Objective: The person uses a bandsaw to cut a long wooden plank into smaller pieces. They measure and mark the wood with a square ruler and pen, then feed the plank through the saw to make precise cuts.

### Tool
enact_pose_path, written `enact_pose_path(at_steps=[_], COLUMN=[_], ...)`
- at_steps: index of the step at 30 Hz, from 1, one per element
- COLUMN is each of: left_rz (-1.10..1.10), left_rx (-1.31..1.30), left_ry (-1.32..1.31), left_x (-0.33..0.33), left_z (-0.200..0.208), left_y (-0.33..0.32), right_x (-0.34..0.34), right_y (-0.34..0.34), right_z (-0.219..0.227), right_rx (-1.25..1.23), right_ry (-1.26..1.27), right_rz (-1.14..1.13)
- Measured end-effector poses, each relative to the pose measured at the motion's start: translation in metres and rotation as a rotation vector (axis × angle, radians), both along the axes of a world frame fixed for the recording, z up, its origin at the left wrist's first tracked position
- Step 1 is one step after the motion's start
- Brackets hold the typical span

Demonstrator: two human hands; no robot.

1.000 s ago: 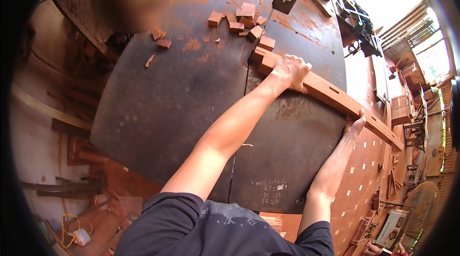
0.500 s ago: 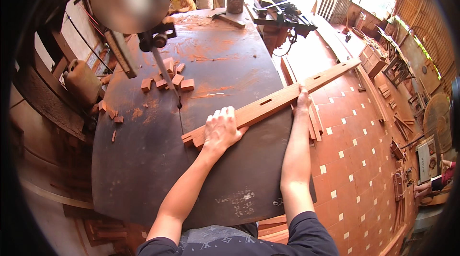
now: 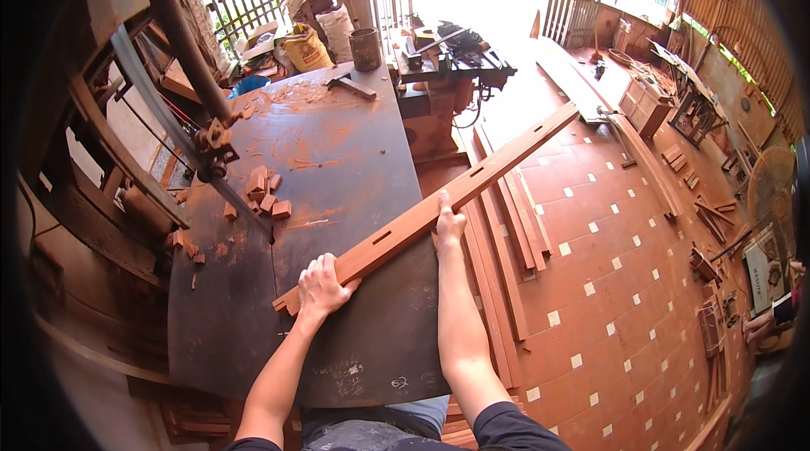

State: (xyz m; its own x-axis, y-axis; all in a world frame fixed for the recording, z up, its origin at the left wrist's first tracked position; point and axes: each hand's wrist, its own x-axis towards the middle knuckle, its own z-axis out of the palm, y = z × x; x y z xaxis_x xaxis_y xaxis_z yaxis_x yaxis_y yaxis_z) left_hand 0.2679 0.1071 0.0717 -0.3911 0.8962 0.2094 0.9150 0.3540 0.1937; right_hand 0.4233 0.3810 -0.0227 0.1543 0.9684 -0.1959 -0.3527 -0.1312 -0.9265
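Observation:
A long reddish-brown wooden board with several slots lies slantwise across the dark saw table, its far end jutting past the table's right edge. My left hand is closed over the board near its notched near end. Farther along, my right hand grips the board, thumb on top and fingers hidden beneath. The band saw blade runs down into the table just beyond the near end, apart from the board.
Small wood offcuts and sawdust lie beside the blade. At the table's far end are a square-like tool and a rusty can. Long planks rest on the tiled floor at the right. Another person's hand shows at the far right.
The view has swung to the right, so table and blade appear farther left. The board's near end sits slightly farther from the blade, toward me. Both hands keep their hold.

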Motion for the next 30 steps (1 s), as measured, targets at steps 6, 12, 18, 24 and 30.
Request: enact_pose_path(at_steps=[6, 12, 18, 24, 30], left_rz=[0.069, 0.086, 0.093, 0.142, 0.158], left_rx=[-0.046, -0.048, -0.043, -0.049, 0.005], left_ry=[-0.004, 0.000, -0.006, -0.030, -0.085], left_x=[0.007, 0.013, 0.016, 0.015, 0.024], left_z=[0.006, 0.019, 0.021, 0.018, 0.013], left_y=[-0.010, -0.003, 0.006, -0.010, 0.000], right_x=[0.012, 0.010, 0.025, 0.034, 0.044], right_y=[-0.023, -0.023, -0.001, -0.018, 0.023], right_z=[0.037, -0.011, -0.010, 0.053, 0.032], right_rx=[-0.372, -0.216, -0.349, -0.473, -0.520], right_ry=[-0.305, -0.765, -0.771, -0.568, -0.381], right_rz=[0.194, 0.083, 0.257, 0.515, 0.624])
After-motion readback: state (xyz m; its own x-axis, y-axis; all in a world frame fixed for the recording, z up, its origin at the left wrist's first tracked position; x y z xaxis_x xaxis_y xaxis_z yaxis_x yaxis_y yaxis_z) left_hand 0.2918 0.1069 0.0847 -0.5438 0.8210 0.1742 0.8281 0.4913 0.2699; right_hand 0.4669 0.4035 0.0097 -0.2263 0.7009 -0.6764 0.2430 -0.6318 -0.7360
